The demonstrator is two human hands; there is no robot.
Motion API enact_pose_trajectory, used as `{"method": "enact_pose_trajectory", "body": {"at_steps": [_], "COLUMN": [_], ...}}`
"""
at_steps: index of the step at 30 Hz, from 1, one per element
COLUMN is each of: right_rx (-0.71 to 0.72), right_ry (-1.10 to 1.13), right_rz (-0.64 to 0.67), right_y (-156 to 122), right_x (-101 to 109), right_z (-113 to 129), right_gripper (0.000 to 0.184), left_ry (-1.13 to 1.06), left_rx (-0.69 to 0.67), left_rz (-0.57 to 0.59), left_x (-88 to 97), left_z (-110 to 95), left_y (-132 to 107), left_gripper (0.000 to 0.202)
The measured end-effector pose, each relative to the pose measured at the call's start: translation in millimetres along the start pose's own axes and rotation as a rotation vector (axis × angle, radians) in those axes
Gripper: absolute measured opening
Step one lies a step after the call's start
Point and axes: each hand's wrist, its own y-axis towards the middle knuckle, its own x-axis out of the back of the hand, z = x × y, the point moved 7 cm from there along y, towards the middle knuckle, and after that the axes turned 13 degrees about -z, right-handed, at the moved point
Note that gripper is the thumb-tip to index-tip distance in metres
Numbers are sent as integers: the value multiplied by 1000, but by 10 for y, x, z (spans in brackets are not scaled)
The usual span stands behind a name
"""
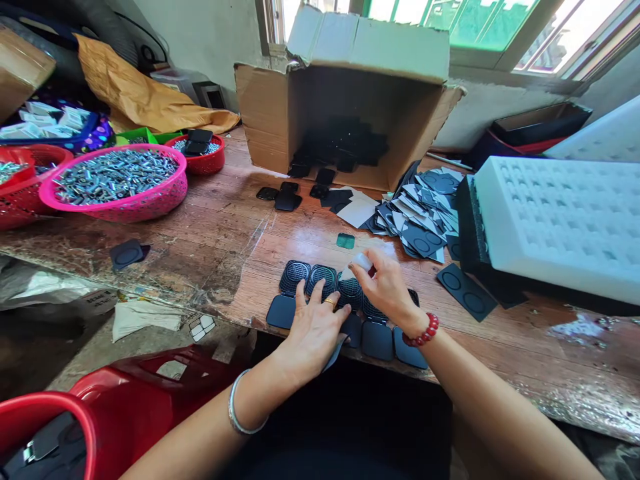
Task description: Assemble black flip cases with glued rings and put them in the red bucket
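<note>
My right hand [383, 283] is closed around a small white squeeze bottle [361, 265], its tip pointing down at one of the black hinged cases [350, 291]. Several of these cases lie opened flat in a row along the table's front edge, with ribbed round recesses in their far halves and smooth near halves. Over the row rests my left hand [315, 327], its fingers spread and fingertips touching the cases. Part of a flat dark piece shows beneath my left palm; I cannot tell what it is. Just beyond the row lies a small green rectangle [345, 241].
An open cardboard box [263, 120] with black pieces inside stands at the back. Dark cards with ring outlines [425, 240] are heaped at right, beside white foam blocks [565, 233]. A pink basket [150, 209] of metal parts sits left; a red chair [135, 393] stands below.
</note>
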Motion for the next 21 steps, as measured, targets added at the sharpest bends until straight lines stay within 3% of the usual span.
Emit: {"method": "enact_pose_trajectory", "body": {"at_steps": [4, 9, 15, 18, 21], "right_rx": [39, 12, -292, -437, -473], "right_ry": [-41, -96, -51, 125, 235], "right_rz": [-16, -43, -89, -78, -65], "right_y": [72, 25, -37, -40, -20], "right_x": [34, 225, 442, 369, 186], "right_z": [-62, -168, -492, -569, -521], "right_gripper": [19, 21, 29, 29, 30], "left_ry": [-1, -8, -61, -46, 11], "left_rx": [1, -1, 19, 72, 142], "left_rz": [18, 12, -35, -105, -155], "left_x": [21, 59, 47, 76, 103], "left_z": [-4, -34, 54, 247, 460], "left_y": [-1, 0, -25, -66, -119], "left_gripper": [44, 41, 46, 47, 39]}}
